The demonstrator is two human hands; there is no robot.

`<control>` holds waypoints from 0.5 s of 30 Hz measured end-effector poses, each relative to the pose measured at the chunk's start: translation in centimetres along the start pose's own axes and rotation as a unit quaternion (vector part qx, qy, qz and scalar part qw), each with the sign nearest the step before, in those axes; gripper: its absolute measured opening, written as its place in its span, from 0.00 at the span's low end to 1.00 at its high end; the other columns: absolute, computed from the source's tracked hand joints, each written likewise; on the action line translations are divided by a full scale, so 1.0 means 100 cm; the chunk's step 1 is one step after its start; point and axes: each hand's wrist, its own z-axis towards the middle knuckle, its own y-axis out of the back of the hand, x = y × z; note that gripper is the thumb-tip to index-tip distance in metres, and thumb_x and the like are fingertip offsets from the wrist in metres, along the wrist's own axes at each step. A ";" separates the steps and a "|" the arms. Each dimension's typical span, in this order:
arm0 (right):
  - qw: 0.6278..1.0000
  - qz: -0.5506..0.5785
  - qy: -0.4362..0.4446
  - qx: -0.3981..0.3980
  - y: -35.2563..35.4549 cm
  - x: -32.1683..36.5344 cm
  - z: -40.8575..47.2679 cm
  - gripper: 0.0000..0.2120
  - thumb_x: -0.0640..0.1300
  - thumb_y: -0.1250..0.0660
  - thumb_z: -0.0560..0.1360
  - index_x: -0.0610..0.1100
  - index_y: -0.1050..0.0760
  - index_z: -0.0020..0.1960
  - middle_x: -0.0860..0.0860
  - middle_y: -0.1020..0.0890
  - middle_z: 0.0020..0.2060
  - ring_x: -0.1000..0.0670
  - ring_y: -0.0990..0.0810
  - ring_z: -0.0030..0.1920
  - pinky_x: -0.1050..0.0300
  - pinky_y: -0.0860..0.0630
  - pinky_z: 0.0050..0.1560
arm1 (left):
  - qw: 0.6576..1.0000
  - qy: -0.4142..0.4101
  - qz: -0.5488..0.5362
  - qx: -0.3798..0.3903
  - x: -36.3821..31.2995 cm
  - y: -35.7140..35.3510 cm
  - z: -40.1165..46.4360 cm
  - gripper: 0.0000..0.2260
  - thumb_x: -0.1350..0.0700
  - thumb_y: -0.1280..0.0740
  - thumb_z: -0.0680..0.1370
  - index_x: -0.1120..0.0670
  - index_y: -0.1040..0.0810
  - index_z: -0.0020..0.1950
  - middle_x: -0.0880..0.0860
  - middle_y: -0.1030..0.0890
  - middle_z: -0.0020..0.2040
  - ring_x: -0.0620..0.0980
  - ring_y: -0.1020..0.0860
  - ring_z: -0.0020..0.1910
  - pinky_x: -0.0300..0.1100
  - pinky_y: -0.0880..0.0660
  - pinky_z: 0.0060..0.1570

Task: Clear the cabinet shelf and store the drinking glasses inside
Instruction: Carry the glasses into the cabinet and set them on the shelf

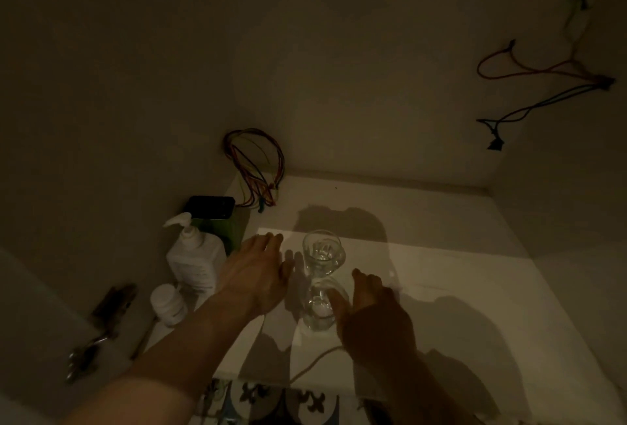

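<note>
Two glasses stand upright on the shelf; both hands' fingers released.

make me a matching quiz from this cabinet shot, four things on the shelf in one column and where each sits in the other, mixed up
Things
1. pump bottle
2. far glass
3. small white jar
4. bundle of coloured wires

Places
A. in the back left corner, hanging down the wall
B. nearest the front edge on the left side
C. mid shelf, just beyond the near glass
D. against the left wall, in front of the green box

Pairs: 1-D, 2-C, 3-B, 4-A
</note>
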 end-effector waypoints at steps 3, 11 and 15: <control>0.994 -0.081 -0.032 0.067 0.032 -0.008 -0.020 0.34 0.65 0.57 0.81 0.47 0.51 0.80 0.44 0.40 0.78 0.41 0.37 0.74 0.46 0.31 0.68 | 0.993 0.014 0.062 0.101 -0.016 0.020 -0.028 0.32 0.36 0.56 0.82 0.50 0.56 0.82 0.51 0.53 0.83 0.53 0.55 0.81 0.51 0.54 0.78; 0.970 -0.088 -0.026 0.226 0.175 0.021 -0.076 0.28 0.59 0.50 0.82 0.46 0.42 0.77 0.45 0.32 0.72 0.41 0.34 0.71 0.46 0.34 0.68 | 0.961 0.007 0.075 0.265 -0.094 0.133 -0.105 0.36 0.31 0.58 0.80 0.49 0.59 0.82 0.50 0.57 0.82 0.52 0.57 0.81 0.51 0.57 0.78; 0.955 -0.076 -0.041 0.285 0.286 0.063 -0.109 0.25 0.58 0.46 0.80 0.47 0.35 0.73 0.45 0.29 0.70 0.41 0.31 0.70 0.48 0.32 0.68 | 0.947 0.021 0.044 0.317 -0.136 0.220 -0.147 0.36 0.31 0.56 0.79 0.49 0.54 0.82 0.51 0.48 0.82 0.53 0.47 0.80 0.50 0.47 0.77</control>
